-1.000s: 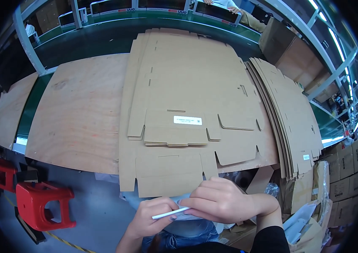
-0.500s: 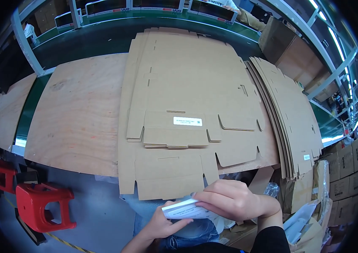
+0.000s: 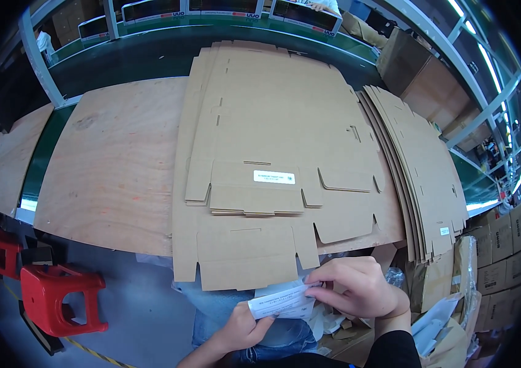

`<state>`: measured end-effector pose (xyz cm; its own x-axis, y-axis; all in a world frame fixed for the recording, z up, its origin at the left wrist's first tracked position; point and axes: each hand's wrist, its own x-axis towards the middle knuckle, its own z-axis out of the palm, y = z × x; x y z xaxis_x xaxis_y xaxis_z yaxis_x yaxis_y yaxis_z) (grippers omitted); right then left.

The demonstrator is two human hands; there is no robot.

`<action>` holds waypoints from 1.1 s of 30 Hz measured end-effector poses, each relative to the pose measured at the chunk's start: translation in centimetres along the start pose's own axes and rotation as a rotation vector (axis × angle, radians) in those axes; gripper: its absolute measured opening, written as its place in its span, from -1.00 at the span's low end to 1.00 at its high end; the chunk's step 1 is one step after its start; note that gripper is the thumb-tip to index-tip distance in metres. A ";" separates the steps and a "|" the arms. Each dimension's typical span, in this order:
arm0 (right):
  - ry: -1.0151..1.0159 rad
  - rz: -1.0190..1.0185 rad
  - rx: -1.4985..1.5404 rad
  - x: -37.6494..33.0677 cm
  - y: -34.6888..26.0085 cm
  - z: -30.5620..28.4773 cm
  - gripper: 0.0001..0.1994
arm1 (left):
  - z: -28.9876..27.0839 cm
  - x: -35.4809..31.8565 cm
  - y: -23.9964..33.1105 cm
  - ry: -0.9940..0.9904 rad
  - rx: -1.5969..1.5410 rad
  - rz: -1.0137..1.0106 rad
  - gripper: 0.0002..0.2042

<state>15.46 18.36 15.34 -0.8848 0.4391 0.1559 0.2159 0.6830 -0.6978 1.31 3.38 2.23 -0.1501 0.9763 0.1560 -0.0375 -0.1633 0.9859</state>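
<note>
Low at the front, my left hand (image 3: 240, 330) grips a small stack of white printed labels (image 3: 280, 299) between thumb and fingers. My right hand (image 3: 358, 287) pinches the upper right end of the labels with thumb and forefinger. Whether a single label is lifted off the stack I cannot tell. Just beyond the hands lies a pile of flat brown cardboard box blanks (image 3: 273, 110) with cut slots and flaps. One white label (image 3: 274, 177) is stuck on a flap of the top blank.
The cardboard lies on a plywood board (image 3: 113, 165). More blanks (image 3: 423, 165) are stacked at the right, with closed cartons (image 3: 497, 245) beyond. Red plastic stools (image 3: 64, 297) stand on the floor at left. A green conveyor (image 3: 113, 64) carrying boxes runs along the back, where a person's hand shows.
The labels have shifted a little to the right and tilted so their printed face shows more. My right hand has moved right, its thumb and forefinger now at the labels' end.
</note>
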 end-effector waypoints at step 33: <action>0.204 0.188 0.229 3.0 9.3 3.7 -0.91 | -1.3 -5.8 -2.4 -0.119 -0.418 -0.218 -0.79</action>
<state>13.30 23.87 6.76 -0.7328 0.6678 0.1304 0.2486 0.4411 -0.8623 1.02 -2.11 -1.12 0.0182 0.9996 -0.0219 -0.4532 0.0277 0.8910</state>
